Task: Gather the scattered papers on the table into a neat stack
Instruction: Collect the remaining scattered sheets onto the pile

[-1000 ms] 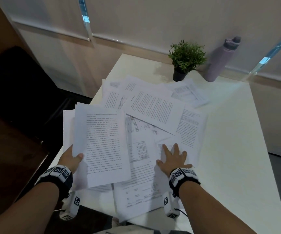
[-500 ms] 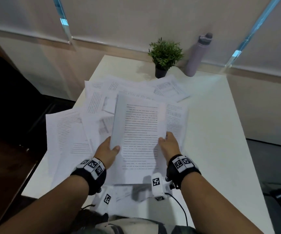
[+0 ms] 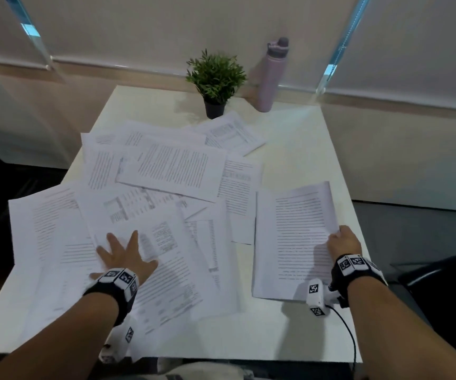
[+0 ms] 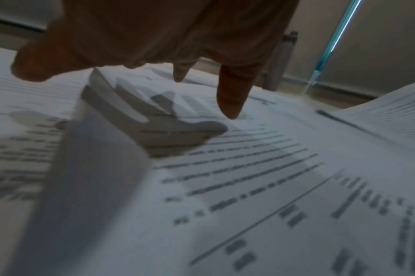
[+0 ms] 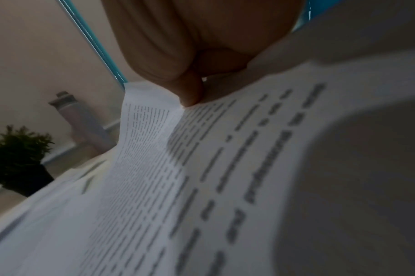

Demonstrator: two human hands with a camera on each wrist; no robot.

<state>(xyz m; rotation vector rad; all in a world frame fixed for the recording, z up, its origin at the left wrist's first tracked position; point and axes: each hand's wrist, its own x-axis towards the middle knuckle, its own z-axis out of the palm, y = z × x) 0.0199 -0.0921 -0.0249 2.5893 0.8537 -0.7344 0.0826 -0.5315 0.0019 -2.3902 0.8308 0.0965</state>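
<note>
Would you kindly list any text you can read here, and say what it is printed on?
No text here can be read.
Held sheets, pinched by the right hand: printed lines too blurred.
Scattered papers, under the left hand: paragraphs and tables too small.
Wrist bands: square coded markers, no words.
Purple bottle: no label visible.

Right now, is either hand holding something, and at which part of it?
The right hand pinches a small bundle of papers at its right edge. The left hand holds nothing; its fingers are spread over the scattered papers.
</note>
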